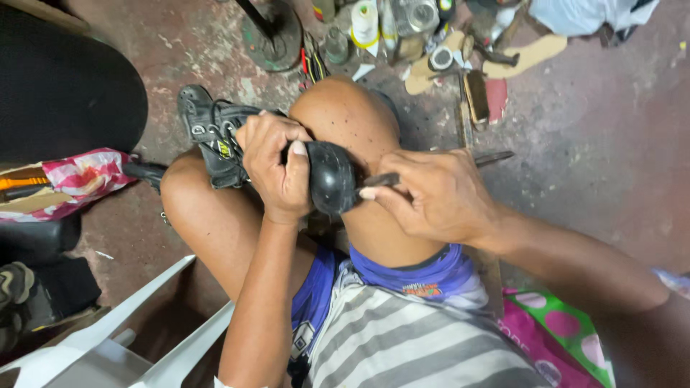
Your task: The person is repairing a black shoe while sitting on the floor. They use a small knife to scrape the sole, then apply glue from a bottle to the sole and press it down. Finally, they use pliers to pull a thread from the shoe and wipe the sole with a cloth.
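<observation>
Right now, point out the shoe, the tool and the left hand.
shoe [332,178]: head view, on its rounded black toe.
tool [496,157]: head view, on the dark end sticking out past the right hand.
left hand [277,169]: head view, on its back.

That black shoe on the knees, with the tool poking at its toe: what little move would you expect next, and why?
Probably a short push or pry of the dark tool along the toe edge. The right hand pinches it with the tip already against the black shoe, while the left hand clamps the shoe firmly over the knee. That grip looks braced for pressure, though the exact contact spot is hard to see.
</observation>
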